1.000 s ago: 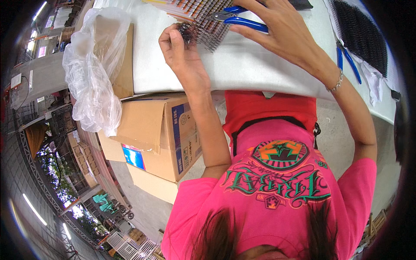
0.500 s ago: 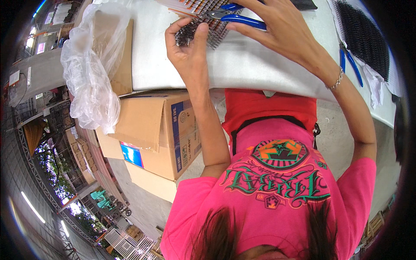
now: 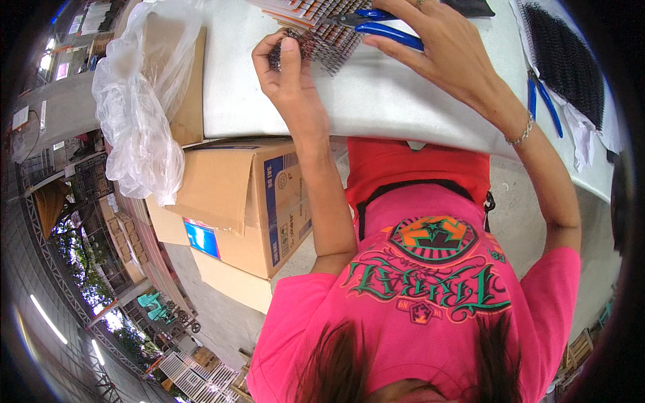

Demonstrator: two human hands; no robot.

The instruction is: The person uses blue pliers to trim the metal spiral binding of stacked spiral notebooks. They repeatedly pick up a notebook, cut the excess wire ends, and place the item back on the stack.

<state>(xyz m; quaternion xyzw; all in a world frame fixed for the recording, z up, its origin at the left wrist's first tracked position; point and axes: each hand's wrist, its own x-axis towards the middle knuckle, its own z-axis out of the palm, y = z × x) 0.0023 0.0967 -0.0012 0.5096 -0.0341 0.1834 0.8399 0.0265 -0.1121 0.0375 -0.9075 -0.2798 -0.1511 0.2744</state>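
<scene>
We have one head view, looking steeply down from close above our chest; the table (image 3: 376, 107) fills the frame's top, the boxes (image 3: 235, 201) the left.

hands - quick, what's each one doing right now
left hand: closed, pinching the near edge of the wire mesh piece.
right hand: closed on the blue-handled pliers, over the mesh.

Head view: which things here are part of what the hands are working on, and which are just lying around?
In use:
left hand
right hand
blue-handled pliers
strip of small metal parts
white table

Lying about:
second blue-handled tool
black mesh sheet
cardboard box
clear plastic bag
</scene>
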